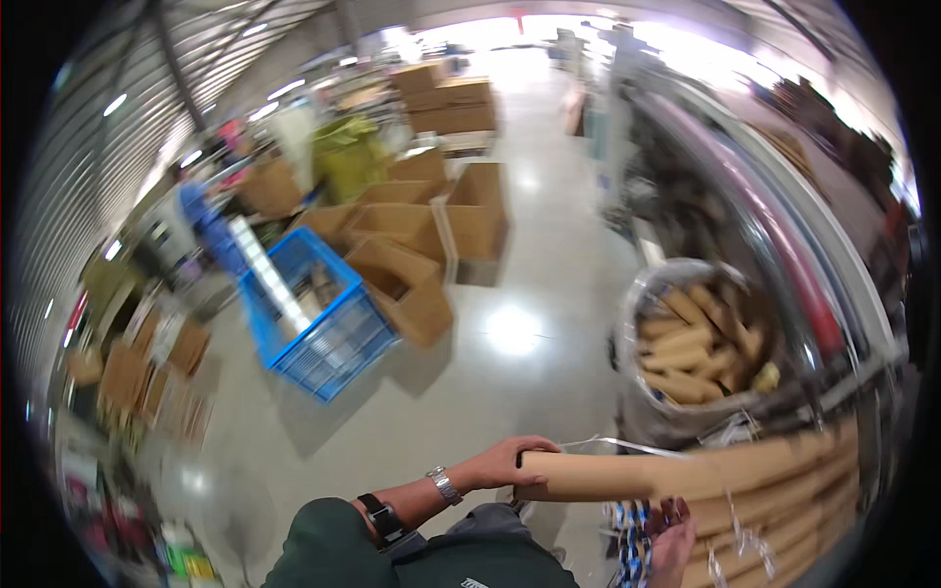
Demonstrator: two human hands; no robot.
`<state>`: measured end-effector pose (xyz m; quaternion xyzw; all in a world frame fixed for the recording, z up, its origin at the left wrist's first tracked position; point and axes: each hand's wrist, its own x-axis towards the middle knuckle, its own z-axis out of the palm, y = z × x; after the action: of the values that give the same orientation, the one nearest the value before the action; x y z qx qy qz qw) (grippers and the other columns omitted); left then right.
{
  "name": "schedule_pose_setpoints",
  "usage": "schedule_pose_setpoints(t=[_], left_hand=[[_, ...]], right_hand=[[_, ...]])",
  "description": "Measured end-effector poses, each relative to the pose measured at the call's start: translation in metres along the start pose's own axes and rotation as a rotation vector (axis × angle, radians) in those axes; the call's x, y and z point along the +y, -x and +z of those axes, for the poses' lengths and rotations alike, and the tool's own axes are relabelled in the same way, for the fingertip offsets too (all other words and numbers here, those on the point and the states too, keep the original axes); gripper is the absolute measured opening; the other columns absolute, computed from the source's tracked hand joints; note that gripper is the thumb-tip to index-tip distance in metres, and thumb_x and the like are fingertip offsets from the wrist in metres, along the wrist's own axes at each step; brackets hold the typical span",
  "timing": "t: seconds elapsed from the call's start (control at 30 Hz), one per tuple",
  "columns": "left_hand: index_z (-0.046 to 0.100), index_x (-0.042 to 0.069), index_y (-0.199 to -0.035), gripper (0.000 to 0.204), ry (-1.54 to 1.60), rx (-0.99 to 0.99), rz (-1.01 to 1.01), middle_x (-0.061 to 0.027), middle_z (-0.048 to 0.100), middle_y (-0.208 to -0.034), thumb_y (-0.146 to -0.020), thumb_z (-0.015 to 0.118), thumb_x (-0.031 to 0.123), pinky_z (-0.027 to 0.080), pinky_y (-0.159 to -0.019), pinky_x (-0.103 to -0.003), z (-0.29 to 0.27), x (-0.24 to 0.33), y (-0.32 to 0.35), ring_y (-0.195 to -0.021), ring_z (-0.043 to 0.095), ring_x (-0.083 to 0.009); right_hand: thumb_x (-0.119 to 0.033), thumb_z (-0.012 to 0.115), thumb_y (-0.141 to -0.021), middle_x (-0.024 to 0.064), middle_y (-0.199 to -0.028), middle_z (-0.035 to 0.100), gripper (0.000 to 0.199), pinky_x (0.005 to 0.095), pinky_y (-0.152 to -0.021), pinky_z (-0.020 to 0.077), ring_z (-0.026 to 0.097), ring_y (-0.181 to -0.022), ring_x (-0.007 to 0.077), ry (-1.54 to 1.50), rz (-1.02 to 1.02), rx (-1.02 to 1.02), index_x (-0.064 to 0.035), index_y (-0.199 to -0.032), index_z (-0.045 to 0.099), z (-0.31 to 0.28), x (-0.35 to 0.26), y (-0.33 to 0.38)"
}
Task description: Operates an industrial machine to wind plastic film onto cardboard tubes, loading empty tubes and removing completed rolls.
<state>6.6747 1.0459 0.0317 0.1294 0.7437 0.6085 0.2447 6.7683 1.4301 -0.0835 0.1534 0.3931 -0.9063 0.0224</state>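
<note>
My left hand (505, 464) is closed around the near end of a long brown cardboard tube (608, 476). The tube lies along the top of a stack of similar tubes (784, 519) at the lower right. Below it, my right hand (671, 549) is held against the stack, its fingertips close under the top tube. Blur hides whether those fingers grip anything. Beside the right hand is a blue, black and white patterned bundle (627, 534), too blurred to identify. Thin clear plastic strips (745, 539) hang over the tubes.
A round bin (632, 377) of short brown tubes stands beyond the stack, next to a long rack (745, 216) with rolls. Ahead on the left are a blue plastic crate (333, 358) and several open cardboard boxes (407, 294). Flattened cardboard (147, 367) is stacked far left.
</note>
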Motion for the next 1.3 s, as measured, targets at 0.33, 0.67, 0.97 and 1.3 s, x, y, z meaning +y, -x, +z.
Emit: schedule_pose_setpoints(t=[0.33, 0.67, 0.97, 1.3], left_hand=[[0.063, 0.004, -0.102, 0.026, -0.182, 0.733, 0.366, -0.0105, 0.063, -0.104, -0.079, 0.071, 0.014, 0.047, -0.087, -0.031, -0.026, -0.015, 0.116, -0.096, 0.060, -0.0225], [0.060, -0.003, -0.094, 0.025, 0.295, 0.261, -0.219, -0.0139, 0.062, -0.082, -0.083, 0.065, 0.019, 0.052, -0.072, -0.038, -0.063, -0.095, 0.210, -0.079, 0.064, -0.0278], [0.030, 0.003, -0.144, 0.075, 0.220, 0.414, 0.129, -0.0144, 0.048, -0.130, -0.086, 0.064, 0.035, 0.041, -0.098, -0.037, -0.039, -0.062, 0.013, -0.117, 0.049, -0.0227], [0.054, 0.003, -0.118, 0.036, 0.491, 0.474, 0.260, -0.0063, 0.056, -0.108, -0.085, 0.066, 0.015, 0.043, -0.092, -0.030, 0.019, -0.049, -0.045, -0.098, 0.056, -0.0160]], right_hand=[[-0.055, 0.046, -0.092, 0.0122, -0.123, 0.055, 0.061, 0.0421, -0.099, 0.0399, 0.053, -0.111, 0.0285, -0.111, -0.286, 0.341, -0.0100, -0.133, 0.046, 0.008, 0.008, -0.122], [-0.051, 0.051, -0.090, 0.0119, -0.136, 0.047, 0.063, 0.0453, -0.106, 0.0352, 0.047, -0.121, 0.0308, 0.133, -0.579, 0.723, -0.0120, -0.138, 0.041, -0.029, -0.003, -0.151], [-0.032, 0.063, -0.088, 0.0096, -0.118, 0.059, 0.046, 0.0451, -0.096, 0.0475, 0.057, -0.109, 0.0268, -0.526, -0.522, 0.436, -0.0075, -0.125, 0.050, -0.005, 0.009, -0.069], [-0.031, 0.066, -0.085, 0.0036, -0.109, 0.065, 0.034, 0.0413, -0.092, 0.0483, 0.061, -0.103, 0.0240, -0.362, -0.408, 0.340, -0.0115, -0.112, 0.060, -0.057, -0.069, -0.029]])
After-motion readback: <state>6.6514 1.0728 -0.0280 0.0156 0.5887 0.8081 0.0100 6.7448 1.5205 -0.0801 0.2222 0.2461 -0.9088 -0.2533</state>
